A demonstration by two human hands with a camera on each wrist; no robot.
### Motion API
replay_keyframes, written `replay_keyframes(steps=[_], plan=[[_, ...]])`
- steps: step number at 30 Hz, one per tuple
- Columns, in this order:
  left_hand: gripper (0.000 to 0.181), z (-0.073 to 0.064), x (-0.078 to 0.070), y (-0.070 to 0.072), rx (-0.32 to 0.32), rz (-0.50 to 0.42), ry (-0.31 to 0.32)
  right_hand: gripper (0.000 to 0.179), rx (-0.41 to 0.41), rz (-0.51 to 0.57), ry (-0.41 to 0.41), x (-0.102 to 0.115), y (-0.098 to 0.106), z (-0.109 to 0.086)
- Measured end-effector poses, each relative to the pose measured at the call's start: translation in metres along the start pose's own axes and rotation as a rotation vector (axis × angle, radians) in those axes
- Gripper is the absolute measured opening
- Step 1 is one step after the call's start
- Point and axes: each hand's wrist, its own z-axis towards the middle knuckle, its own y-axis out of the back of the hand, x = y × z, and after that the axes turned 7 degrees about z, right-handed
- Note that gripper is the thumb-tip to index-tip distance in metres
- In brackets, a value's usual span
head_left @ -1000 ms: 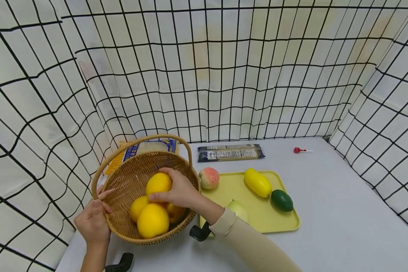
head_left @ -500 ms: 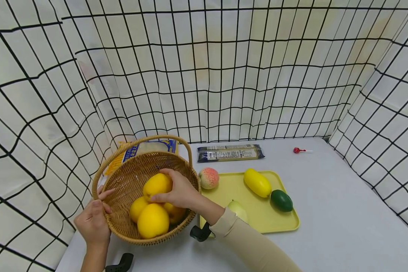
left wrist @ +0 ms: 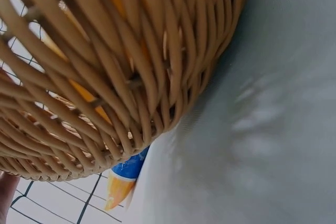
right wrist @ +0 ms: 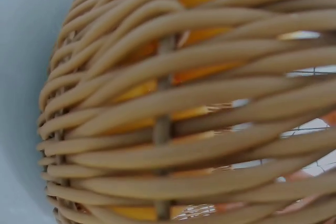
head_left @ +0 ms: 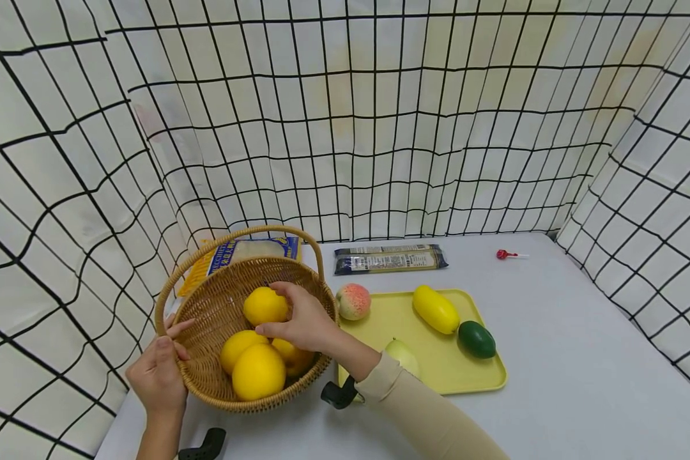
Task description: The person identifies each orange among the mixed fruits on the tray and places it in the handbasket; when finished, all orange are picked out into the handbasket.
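Observation:
In the head view, my left hand [head_left: 158, 377] grips the left rim of a wicker basket [head_left: 207, 338], by the foot of its arched handle. The basket tilts toward me. My right hand [head_left: 307, 319] reaches inside over the right rim and holds a yellow fruit [head_left: 264, 305] between thumb and fingers. Below it lie a large yellow-orange fruit [head_left: 259, 372], another yellow fruit [head_left: 238, 348] and a darker orange one [head_left: 294, 358] partly behind them. Basket weave [left wrist: 131, 77] fills much of the left wrist view. Through the weave [right wrist: 173, 156] in the right wrist view, orange patches show.
Right of the basket, a yellow tray [head_left: 374, 326] bears a pear [head_left: 401, 358], a long yellow fruit [head_left: 436, 310] and a dark green fruit [head_left: 476, 339]. A peach [head_left: 353, 301] sits at its corner. Behind lie packets [head_left: 391, 259] and a lollipop [head_left: 503, 254]. Black-gridded walls [head_left: 379, 128] surround the table.
The yellow fruit in my right hand has turned and shifted slightly up, away from the fruits below. My left hand stays on the basket rim.

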Motion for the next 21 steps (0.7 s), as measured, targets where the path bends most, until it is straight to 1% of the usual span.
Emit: replay_keyframes(steps=[4,10,15,21], plan=[[0.054,0.0,0.002,0.0,-0.004,0.015,0.021,0.071,-0.015,0.084,0.077,0.002,0.002,-0.004],[0.053,0.0,0.002,-0.001,-0.002,0.031,0.048,0.063,-0.069,0.134,0.195,0.005,0.01,-0.017],[0.052,0.001,0.003,-0.001,-0.013,0.041,0.063,0.055,-0.125,0.179,0.214,0.002,0.023,-0.033],[0.053,0.0,0.005,0.001,-0.028,0.08,0.085,0.05,-0.151,0.265,0.208,-0.009,0.042,-0.044]])
